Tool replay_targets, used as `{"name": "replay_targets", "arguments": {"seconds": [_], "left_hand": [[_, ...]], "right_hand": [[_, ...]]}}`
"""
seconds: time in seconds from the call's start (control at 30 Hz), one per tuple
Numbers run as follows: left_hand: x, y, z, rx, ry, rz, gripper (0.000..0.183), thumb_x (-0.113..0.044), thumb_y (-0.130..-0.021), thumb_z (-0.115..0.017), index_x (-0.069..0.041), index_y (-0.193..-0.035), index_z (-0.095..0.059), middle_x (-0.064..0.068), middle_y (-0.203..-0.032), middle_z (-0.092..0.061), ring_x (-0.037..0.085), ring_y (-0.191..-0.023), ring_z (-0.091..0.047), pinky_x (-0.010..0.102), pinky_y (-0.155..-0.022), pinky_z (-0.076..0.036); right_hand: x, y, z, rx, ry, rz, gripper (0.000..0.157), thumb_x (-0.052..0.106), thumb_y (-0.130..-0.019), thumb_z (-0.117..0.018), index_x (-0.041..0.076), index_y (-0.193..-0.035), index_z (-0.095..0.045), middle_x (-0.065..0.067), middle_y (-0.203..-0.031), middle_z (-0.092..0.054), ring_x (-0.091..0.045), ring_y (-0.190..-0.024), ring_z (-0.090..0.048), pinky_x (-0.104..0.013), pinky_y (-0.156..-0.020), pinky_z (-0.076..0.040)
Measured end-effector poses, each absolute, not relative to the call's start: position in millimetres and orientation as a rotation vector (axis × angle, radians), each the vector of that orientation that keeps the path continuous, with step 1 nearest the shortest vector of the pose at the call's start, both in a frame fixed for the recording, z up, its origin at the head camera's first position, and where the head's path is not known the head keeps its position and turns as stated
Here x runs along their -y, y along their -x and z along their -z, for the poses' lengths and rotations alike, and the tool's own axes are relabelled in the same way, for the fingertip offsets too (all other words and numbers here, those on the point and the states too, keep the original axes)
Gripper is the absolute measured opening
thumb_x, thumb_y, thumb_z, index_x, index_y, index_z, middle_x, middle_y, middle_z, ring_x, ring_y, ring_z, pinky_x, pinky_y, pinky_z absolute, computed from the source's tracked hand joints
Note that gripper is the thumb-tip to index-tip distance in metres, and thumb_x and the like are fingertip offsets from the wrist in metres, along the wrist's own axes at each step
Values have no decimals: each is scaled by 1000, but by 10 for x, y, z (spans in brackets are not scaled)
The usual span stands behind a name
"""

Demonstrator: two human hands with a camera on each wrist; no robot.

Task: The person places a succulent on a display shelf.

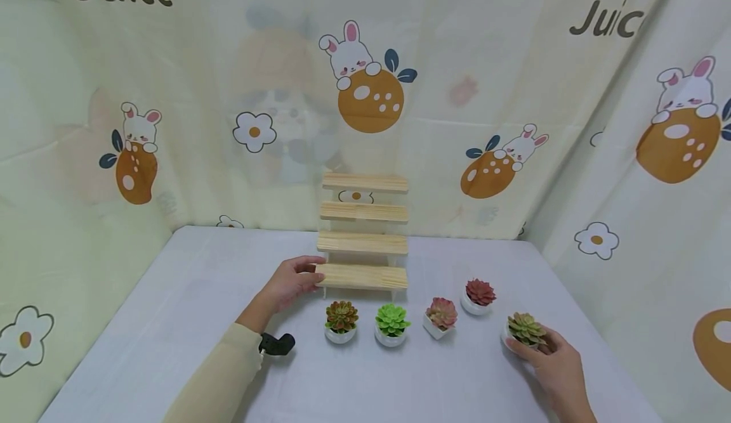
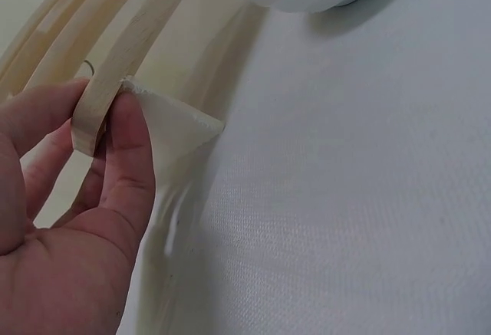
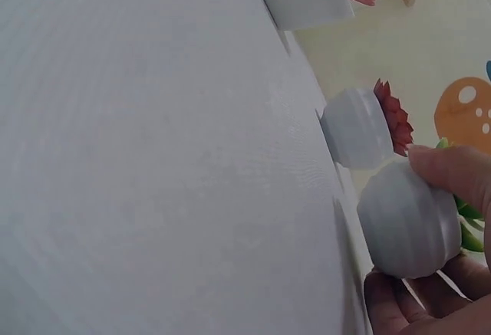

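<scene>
A four-tier wooden step shelf (image 1: 362, 243) stands at the back of the table. My left hand (image 1: 292, 283) pinches the left end of its lowest board (image 2: 115, 74), thumb on one face and fingers on the other. At the right, my right hand (image 1: 551, 363) grips a green succulent with reddish tips (image 1: 526, 329) by its round white pot (image 3: 410, 220), thumb on one side and fingers on the other. Just beyond that pot sits a dark red succulent (image 1: 480, 293) in a round white pot (image 3: 357, 128).
A pink succulent (image 1: 441, 314) in a square white pot, a bright green succulent (image 1: 391, 320) and a brown-red succulent (image 1: 341, 317) line up in front of the shelf. A printed curtain (image 1: 434, 150) hangs behind the white table (image 1: 445, 385).
</scene>
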State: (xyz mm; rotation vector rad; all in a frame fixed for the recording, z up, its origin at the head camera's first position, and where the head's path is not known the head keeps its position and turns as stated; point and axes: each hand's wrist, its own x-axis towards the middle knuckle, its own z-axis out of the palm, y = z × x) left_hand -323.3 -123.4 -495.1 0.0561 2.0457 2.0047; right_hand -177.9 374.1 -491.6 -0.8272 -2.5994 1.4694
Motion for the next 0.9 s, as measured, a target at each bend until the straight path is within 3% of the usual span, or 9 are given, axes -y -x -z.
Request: {"name": "replay_targets", "arguments": {"seconds": [0.13,0.2,0.27,0.43,0.53,0.6,0.7,0.8,0.9], "left_hand": [[1239,3249,4969,-2034,-83,-2014,49,-2,-93,-72,-2,-140,-59,15,-119,-55,19,-95,-65,32,-83,-61],[1244,3255,4980,-2036,-98,-2013,50,-2,-93,-73,-2,-140,-59,15,-118,-56,19,-94,-65,32,-83,-61],[1248,3262,4989,-2030,-109,-2013,50,-1,-92,-73,-1,-140,-59,16,-118,-56,19,-94,-66,33,-83,-62],[1255,3257,4981,-2013,-129,-2008,52,0,-91,-73,-1,-141,-58,17,-119,-57,20,-94,-67,34,-84,-62],[1256,3248,4968,-2005,-128,-2010,52,0,-90,-74,-1,-140,-58,17,-119,-57,20,-94,-67,35,-85,-62],[1255,3244,4961,-2003,-128,-2012,53,0,-90,-74,-1,-140,-58,17,-119,-58,20,-94,-67,36,-85,-62],[1252,3242,4953,-1999,-116,-2012,53,0,-90,-74,0,-141,-58,17,-119,-59,19,-93,-67,35,-84,-62],[1248,3247,4951,-2003,-102,-2004,54,0,-90,-74,0,-141,-57,17,-120,-60,19,-94,-67,33,-82,-62],[1245,3254,4949,-2004,-86,-1999,55,-1,-91,-74,0,-142,-56,17,-121,-60,19,-95,-67,31,-81,-61]], "right_hand": [[-3712,1763,4857,2582,795,-1515,103,49,-76,-89,6,-155,-39,-21,-158,-43,-14,-126,-56,-5,-70,-45],[-3676,1758,4808,2556,776,-1567,99,46,-77,-90,8,-154,-41,-16,-159,-42,-2,-119,-55,-3,-71,-46],[-3634,1761,4751,2538,760,-1607,99,43,-77,-90,8,-155,-41,-16,-161,-40,-3,-122,-55,-3,-72,-47],[-3528,1785,4642,2497,735,-1652,97,37,-80,-90,7,-157,-39,-16,-162,-38,-31,-145,-42,-2,-72,-48],[-3483,1791,4600,2498,719,-1640,97,36,-80,-89,7,-157,-38,-17,-162,-39,-32,-146,-42,-1,-71,-47],[-3458,1792,4571,2507,696,-1632,99,38,-79,-89,7,-158,-37,-17,-162,-40,-29,-143,-44,-1,-72,-47],[-3424,1796,4526,2524,661,-1611,100,43,-78,-89,9,-157,-39,-16,-160,-43,-10,-127,-54,-1,-75,-48],[-3392,1807,4479,2544,630,-1590,98,46,-78,-88,9,-156,-42,-14,-157,-47,8,-110,-53,-2,-77,-49],[-3359,1824,4431,2563,594,-1600,99,48,-78,-87,9,-156,-41,-14,-158,-46,8,-112,-52,-3,-79,-49]]}}
